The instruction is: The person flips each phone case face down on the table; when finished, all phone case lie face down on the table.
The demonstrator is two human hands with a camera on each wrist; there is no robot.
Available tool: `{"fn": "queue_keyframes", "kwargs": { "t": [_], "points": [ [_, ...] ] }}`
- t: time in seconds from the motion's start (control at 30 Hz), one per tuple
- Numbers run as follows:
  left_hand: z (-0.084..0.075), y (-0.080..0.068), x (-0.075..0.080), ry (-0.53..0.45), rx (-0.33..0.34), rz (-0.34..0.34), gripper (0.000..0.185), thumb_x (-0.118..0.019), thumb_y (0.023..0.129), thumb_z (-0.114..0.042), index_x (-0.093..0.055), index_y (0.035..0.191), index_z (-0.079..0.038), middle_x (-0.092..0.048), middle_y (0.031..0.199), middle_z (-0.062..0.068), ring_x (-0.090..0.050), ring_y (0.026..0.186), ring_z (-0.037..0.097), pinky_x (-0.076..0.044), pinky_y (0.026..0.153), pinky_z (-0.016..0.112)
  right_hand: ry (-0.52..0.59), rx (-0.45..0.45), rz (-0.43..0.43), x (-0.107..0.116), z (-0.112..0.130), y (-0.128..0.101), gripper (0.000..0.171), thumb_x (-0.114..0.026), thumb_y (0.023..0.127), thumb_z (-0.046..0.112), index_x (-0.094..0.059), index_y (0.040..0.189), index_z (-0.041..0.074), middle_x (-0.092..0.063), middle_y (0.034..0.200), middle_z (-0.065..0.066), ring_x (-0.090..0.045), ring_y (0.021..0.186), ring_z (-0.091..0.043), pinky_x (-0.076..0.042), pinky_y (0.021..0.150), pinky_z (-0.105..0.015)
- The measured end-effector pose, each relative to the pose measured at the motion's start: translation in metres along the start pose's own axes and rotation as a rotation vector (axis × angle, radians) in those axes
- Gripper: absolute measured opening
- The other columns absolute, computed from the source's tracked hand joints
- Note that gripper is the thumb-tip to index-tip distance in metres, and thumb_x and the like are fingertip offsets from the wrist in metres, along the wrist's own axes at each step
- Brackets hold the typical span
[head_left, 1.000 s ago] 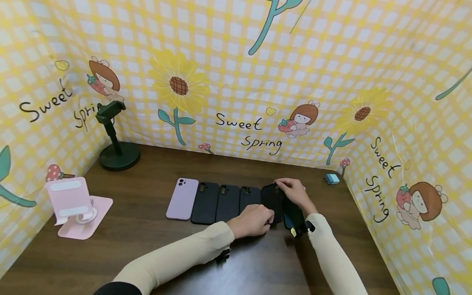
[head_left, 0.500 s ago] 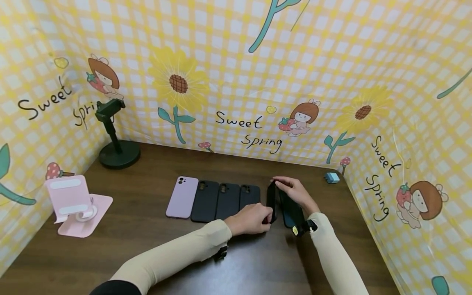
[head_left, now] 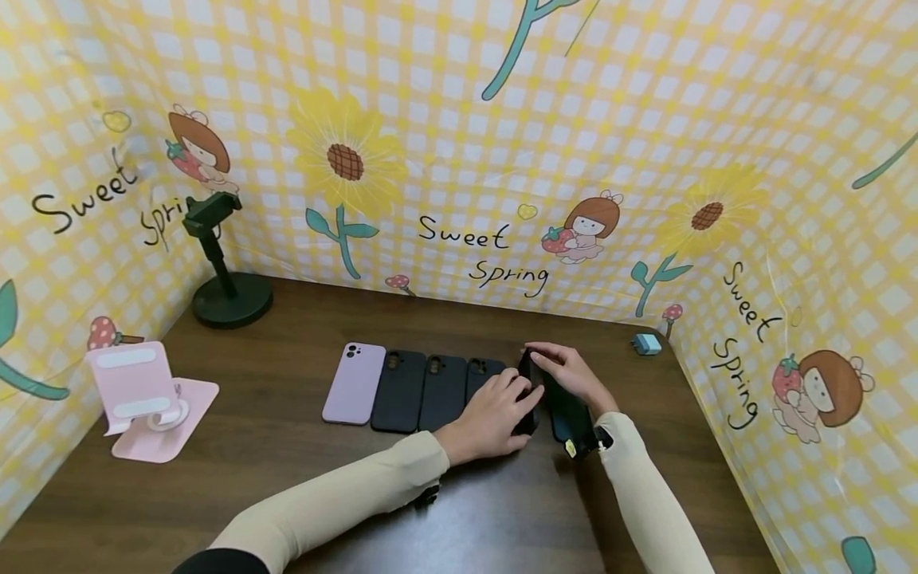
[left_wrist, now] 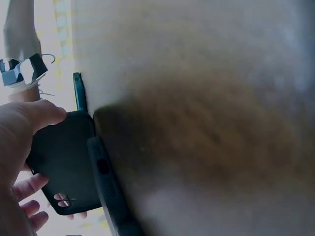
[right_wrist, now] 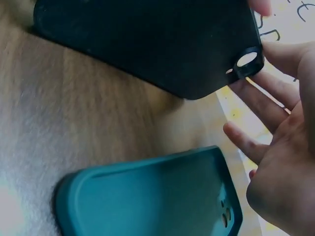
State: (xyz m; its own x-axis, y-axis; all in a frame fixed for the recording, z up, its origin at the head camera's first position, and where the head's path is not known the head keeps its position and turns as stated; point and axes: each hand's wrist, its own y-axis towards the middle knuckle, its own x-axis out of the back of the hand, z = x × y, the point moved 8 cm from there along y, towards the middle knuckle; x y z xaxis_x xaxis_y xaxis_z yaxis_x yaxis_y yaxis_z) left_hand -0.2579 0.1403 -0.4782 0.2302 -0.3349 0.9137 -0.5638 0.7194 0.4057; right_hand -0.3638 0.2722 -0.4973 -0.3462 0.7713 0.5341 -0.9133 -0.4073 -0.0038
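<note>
Fingers of both the left hand (head_left: 495, 414) and right hand (head_left: 570, 373) pinch a black phone case (head_left: 527, 387) stood on edge on the wooden table (head_left: 287, 462), between the black cases (head_left: 437, 391) and a teal case (head_left: 570, 418).

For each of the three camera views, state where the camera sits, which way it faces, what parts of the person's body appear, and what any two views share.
Head: above the table, looking forward and down; both sleeved forearms, left hand and right hand on the black case.
Left wrist: low by the tabletop, facing the black case; left hand shows.
Right wrist: low, facing the black case and teal case; right hand shows.
Shared: the black case appears in all three.
</note>
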Motion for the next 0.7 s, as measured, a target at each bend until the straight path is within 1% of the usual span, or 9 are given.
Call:
{"fn": "queue_keyframes", "kwargs": {
  "t": [0.07,0.13,0.2,0.27,0.3,0.37,0.5,0.6,0.7],
  "points": [
    [0.001,-0.001,0.001,-0.005,0.013,0.009,0.074,-0.075,0.09,-0.049,-0.054,0.15,-0.012,-0.058,0.136,0.006,-0.049,0.126,0.024,-0.047,0.106,0.039,0.017,0.015,0.014,-0.002,-0.002,0.001,0.045,-0.047,0.111,0.022,-0.051,0.148,-0.002,-0.061,0.144,-0.022,-0.054,0.137,-0.041,-0.039,0.115,-0.058],
    [0.001,-0.002,0.003,-0.003,0.02,0.013,0.073,-0.074,0.091,-0.049,-0.054,0.15,-0.011,-0.058,0.136,0.007,-0.049,0.127,0.025,-0.047,0.108,0.039,0.033,0.024,0.018,-0.004,-0.005,0.001,0.043,-0.047,0.11,0.018,-0.052,0.148,-0.002,-0.061,0.144,-0.023,-0.054,0.136,-0.042,-0.044,0.114,-0.046],
    [0.001,-0.002,0.004,0.007,0.025,0.024,0.073,-0.073,0.092,-0.049,-0.054,0.15,-0.011,-0.058,0.136,0.007,-0.049,0.128,0.025,-0.046,0.11,0.04,0.006,0.024,0.021,-0.005,-0.008,0.002,0.043,-0.049,0.109,0.014,-0.052,0.148,-0.002,-0.06,0.144,-0.024,-0.055,0.135,-0.041,-0.046,0.112,-0.043],
    [0.001,-0.001,0.004,0.032,0.032,0.032,0.073,-0.072,0.092,-0.051,-0.054,0.15,-0.011,-0.058,0.136,0.007,-0.048,0.129,0.026,-0.044,0.111,0.041,-0.056,0.014,0.008,-0.004,-0.01,0.003,0.043,-0.054,0.106,0.012,-0.054,0.147,0.0,-0.06,0.145,-0.023,-0.056,0.135,-0.041,-0.048,0.11,-0.043],
    [0.001,0.0,0.004,0.051,0.038,0.042,0.073,-0.071,0.092,-0.052,-0.053,0.15,-0.011,-0.058,0.137,0.007,-0.047,0.129,0.027,-0.044,0.111,0.041,-0.096,0.005,0.003,-0.004,-0.011,0.003,0.042,-0.056,0.105,0.012,-0.055,0.146,0.001,-0.06,0.145,-0.022,-0.057,0.134,-0.04,-0.047,0.111,-0.045],
    [0.001,0.0,0.004,0.095,0.054,0.061,0.075,-0.069,0.093,-0.055,-0.052,0.151,-0.012,-0.057,0.138,0.006,-0.046,0.13,0.027,-0.042,0.111,0.041,-0.181,-0.011,0.0,-0.005,-0.014,0.005,0.043,-0.058,0.105,0.016,-0.057,0.146,0.005,-0.061,0.145,-0.019,-0.057,0.134,-0.037,-0.041,0.113,-0.059],
    [0.001,-0.001,0.005,0.176,0.074,0.079,0.076,-0.066,0.093,-0.059,-0.053,0.151,-0.013,-0.057,0.138,0.005,-0.045,0.13,0.028,-0.04,0.108,0.042,-0.275,-0.032,-0.002,-0.005,-0.018,0.007,0.041,-0.062,0.103,0.023,-0.062,0.143,0.012,-0.064,0.143,-0.014,-0.056,0.136,-0.036,-0.024,0.116,-0.071],
    [0.001,-0.003,0.006,0.189,0.078,0.087,0.076,-0.065,0.093,-0.06,-0.054,0.15,-0.011,-0.06,0.137,0.005,-0.046,0.13,0.028,-0.04,0.109,0.042,-0.298,-0.032,0.001,-0.006,-0.019,0.008,0.041,-0.065,0.101,0.023,-0.064,0.141,0.013,-0.067,0.14,-0.012,-0.056,0.136,-0.037,-0.019,0.115,-0.073],
    [0.003,-0.006,0.005,0.181,0.097,0.115,0.076,-0.065,0.092,-0.061,-0.055,0.149,-0.01,-0.061,0.137,0.006,-0.046,0.133,0.029,-0.04,0.11,0.043,-0.301,-0.034,0.014,-0.008,-0.02,0.007,0.041,-0.066,0.101,0.024,-0.064,0.14,0.014,-0.068,0.138,-0.01,-0.057,0.134,-0.036,-0.019,0.111,-0.067]
  ]
}}
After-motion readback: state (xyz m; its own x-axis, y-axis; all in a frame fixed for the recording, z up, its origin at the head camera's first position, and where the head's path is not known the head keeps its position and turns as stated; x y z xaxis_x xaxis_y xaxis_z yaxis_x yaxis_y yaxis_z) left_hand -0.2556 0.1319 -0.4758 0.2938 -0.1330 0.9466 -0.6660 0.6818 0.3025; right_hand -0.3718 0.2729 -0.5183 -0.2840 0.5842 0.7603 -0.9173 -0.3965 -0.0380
